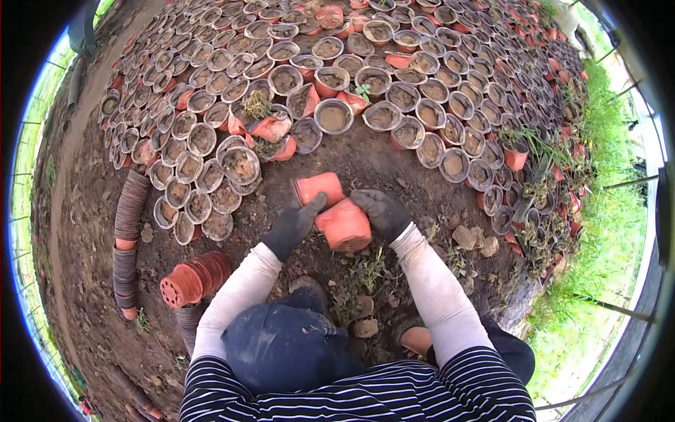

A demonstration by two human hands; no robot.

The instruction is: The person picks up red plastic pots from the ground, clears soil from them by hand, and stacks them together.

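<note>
Both my hands wear dark gloves and meet low over the soil in front of me. My left hand (290, 230) is closed around a reddish-orange plastic plant pot (318, 186) lying tilted on its side, thumb along its lower edge. A second pot of the same colour (344, 228) overlaps it, its base turned toward me. My right hand (382, 213) grips this nearer pot by its upper right side. Most of my left fingers are hidden behind the pots.
Rows of soil-filled pots (334, 117) cover the ground ahead. To the left lie long nested stacks of pots (131, 211) and a shorter red stack (193, 279). Stones (467, 238) and weeds (369, 271) dot the soil; grass (598, 232) borders the right side.
</note>
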